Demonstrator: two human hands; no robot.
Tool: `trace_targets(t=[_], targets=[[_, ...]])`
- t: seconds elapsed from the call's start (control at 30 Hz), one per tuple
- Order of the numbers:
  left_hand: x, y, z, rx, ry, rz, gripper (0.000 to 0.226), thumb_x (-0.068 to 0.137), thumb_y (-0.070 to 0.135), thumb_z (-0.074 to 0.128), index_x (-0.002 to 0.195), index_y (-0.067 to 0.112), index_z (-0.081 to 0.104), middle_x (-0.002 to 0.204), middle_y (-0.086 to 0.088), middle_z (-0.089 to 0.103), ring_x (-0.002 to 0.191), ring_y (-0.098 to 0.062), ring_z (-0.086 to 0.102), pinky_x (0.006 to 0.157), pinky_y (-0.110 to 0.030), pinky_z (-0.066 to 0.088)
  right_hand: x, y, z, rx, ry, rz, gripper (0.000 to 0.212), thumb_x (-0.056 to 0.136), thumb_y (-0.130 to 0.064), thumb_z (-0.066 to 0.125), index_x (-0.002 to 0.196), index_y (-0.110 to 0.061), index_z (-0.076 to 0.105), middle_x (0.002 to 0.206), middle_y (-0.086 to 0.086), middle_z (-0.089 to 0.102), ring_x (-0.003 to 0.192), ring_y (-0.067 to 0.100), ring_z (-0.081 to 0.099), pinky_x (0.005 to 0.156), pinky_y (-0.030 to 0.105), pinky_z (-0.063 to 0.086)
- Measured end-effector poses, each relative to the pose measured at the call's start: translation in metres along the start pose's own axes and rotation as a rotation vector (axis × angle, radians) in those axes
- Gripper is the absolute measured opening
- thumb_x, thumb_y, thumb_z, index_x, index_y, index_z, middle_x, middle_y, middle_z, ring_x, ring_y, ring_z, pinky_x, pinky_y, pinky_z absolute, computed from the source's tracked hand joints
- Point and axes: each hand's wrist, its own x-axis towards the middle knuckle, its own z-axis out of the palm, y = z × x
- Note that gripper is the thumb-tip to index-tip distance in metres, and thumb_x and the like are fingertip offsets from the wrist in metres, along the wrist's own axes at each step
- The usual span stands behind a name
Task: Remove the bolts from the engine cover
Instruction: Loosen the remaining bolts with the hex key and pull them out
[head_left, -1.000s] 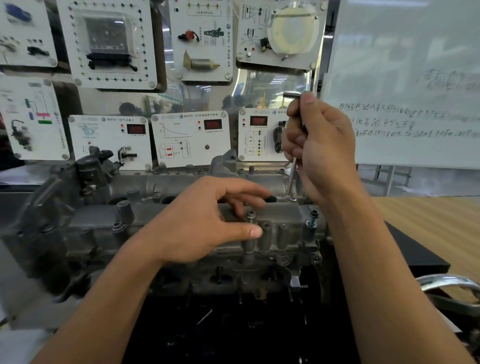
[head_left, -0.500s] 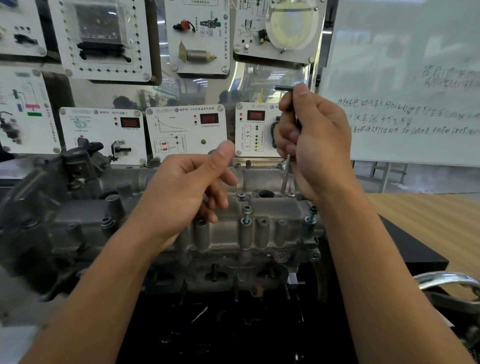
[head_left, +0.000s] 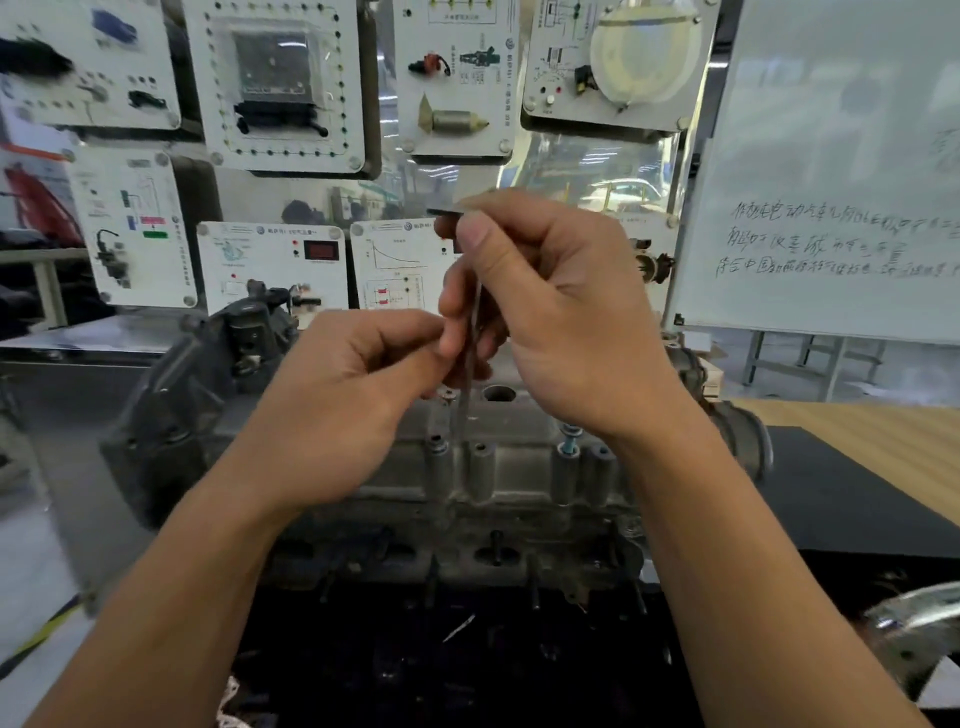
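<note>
My right hand (head_left: 561, 322) grips a thin, dark, L-shaped metal key (head_left: 470, 400).
My left hand (head_left: 343, 400) pinches its shaft above the rough grey metal engine cover (head_left: 519, 467).

Two bare arms fill the lower half of the frame. The left forearm (head_left: 171, 587) comes in from the lower left corner and the right forearm (head_left: 727, 571) from the lower right; both are uncovered from the frame edge up to the wrist. The left hand (head_left: 353, 415), at centre, is ungloved, with knuckle ridges showing across its back. The right hand (head_left: 566, 322), above and right of centre, is ungloved too, and its thumbnail (head_left: 475, 234) is cut short and looks smooth and plain.
</note>
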Motion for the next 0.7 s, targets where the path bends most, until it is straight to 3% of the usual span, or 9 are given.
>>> trace_targets(t=[0.13,0.27,0.33,0.57,0.7], targets=[[-0.014,-0.004,-0.007,0.092,-0.090,-0.027,0.022,0.094,0.016,0.058,0.104,0.017,0.077,0.094,0.009,0.077,0.094,0.000,0.070,0.083,-0.013,0.050,0.003,0.009,0.011,-0.069,0.009,-0.008,0.019,0.103,-0.007,0.049,0.102,0.003,0.066,0.066,0.014,0.065,0.050,0.022,0.066,0.046,0.022,0.048],[-0.016,-0.009,-0.005,0.130,-0.036,-0.064,0.016,0.095,0.010,0.063,0.104,0.012,0.076,0.097,0.004,0.078,0.100,-0.009,0.072,0.095,-0.037,0.056,0.004,0.015,0.017,-0.068,0.018,0.023,0.019,0.102,-0.008,0.051,0.104,0.000,0.068,0.067,0.012,0.065,0.051,0.022,0.066,0.046,0.023,0.048],[-0.016,-0.011,-0.005,0.130,-0.023,-0.083,0.016,0.094,0.011,0.064,0.105,0.012,0.076,0.096,0.005,0.078,0.099,-0.010,0.072,0.096,-0.042,0.055,0.004,0.017,0.018,-0.069,0.013,0.030,0.019,0.102,-0.008,0.051,0.102,0.001,0.067,0.066,0.013,0.064,0.051,0.021,0.065,0.046,0.025,0.049],[-0.018,-0.016,-0.005,0.092,0.004,-0.102,0.019,0.092,0.011,0.067,0.104,0.021,0.077,0.092,0.010,0.078,0.094,-0.004,0.073,0.092,-0.033,0.057,0.004,0.015,0.017,0.010,-0.065,-0.012,0.022,0.101,-0.001,0.049,0.115,-0.006,0.065,0.075,0.009,0.067,0.060,0.025,0.066,0.051,0.020,0.047],[-0.018,-0.017,-0.002,0.103,0.031,-0.099,0.014,0.089,0.015,0.071,0.096,0.026,0.077,0.083,0.012,0.078,0.085,-0.005,0.074,0.084,-0.031,0.059,0.004,0.011,0.014,0.050,-0.086,-0.007,0.024,0.098,0.007,0.048,0.102,-0.011,0.063,0.083,0.006,0.066,0.069,0.018,0.064,0.055,0.018,0.046]])
